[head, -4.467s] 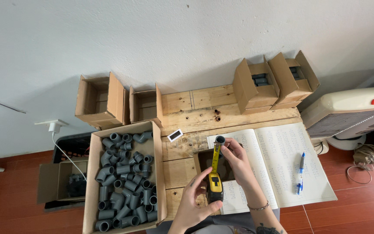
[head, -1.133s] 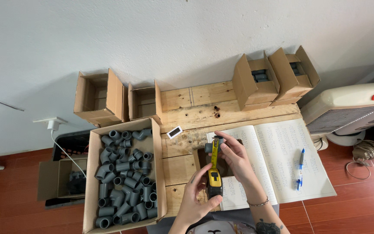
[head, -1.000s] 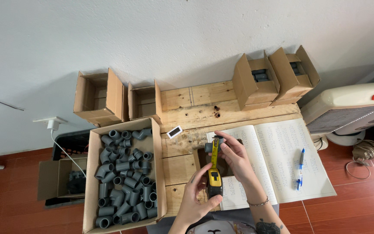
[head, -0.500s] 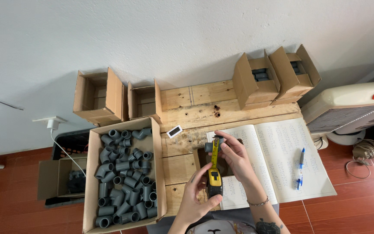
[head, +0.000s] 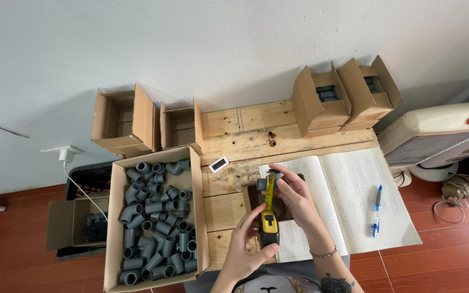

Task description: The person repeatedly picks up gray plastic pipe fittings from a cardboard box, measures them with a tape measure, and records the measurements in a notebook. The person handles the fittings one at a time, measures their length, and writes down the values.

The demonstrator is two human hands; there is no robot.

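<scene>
Head view: L hand (head: 243, 244) grips yellow tape measure (head: 269, 223); R hand (head: 294, 196) fingers pinch grey fitting (head: 262, 183) w/ blade end. Keep blade taut, square across fitting.

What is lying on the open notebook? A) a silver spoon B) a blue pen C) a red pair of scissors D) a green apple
B: a blue pen lies on the right page of the open white notebook, to the right of the hands working the yellow tape measure.
</scene>
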